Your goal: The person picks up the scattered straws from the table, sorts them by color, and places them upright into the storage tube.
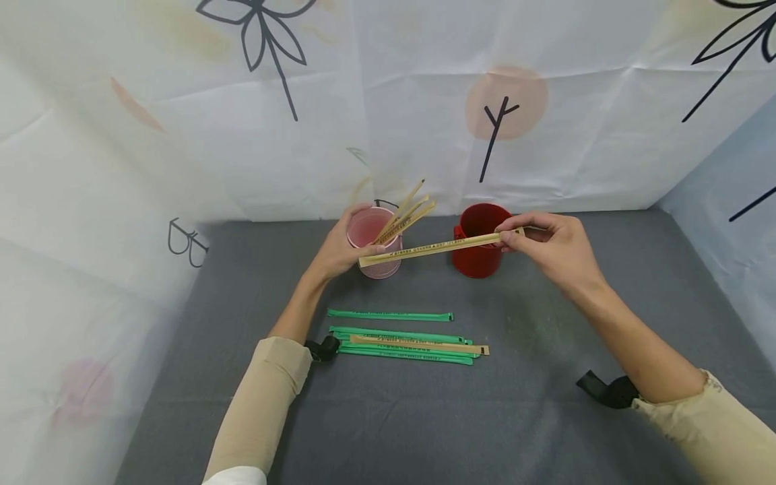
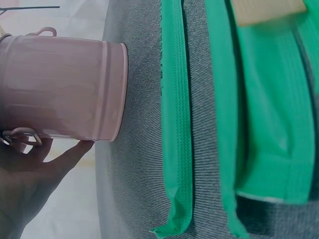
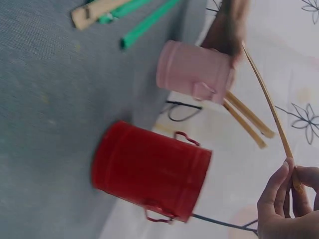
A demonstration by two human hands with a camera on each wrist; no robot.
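My left hand (image 1: pixel 336 250) grips the pink bucket (image 2: pixel 65 87) by its side, thumb near the rim. Several yellow wrapped sticks (image 1: pixel 401 222) lean out of that bucket toward the right. My right hand (image 1: pixel 552 246) pinches one end of another long, thin yellow wrapped stick (image 1: pixel 433 248) with printed lettering. Its far end overlaps the left thumb and the pink bucket's front in the head view. Behind the right fingers stands the red bucket (image 3: pixel 152 172), upright on the grey cloth, with small side handles.
Several green wrapped sticks (image 1: pixel 394 358) lie side by side nearer the body, a yellow one (image 1: pixel 418 345) across their top. A single green stick (image 1: pixel 391 316) lies apart, closer to the buckets. A white patterned cloth (image 1: pixel 412 101) hangs along the back of the grey surface (image 1: pixel 485 431).
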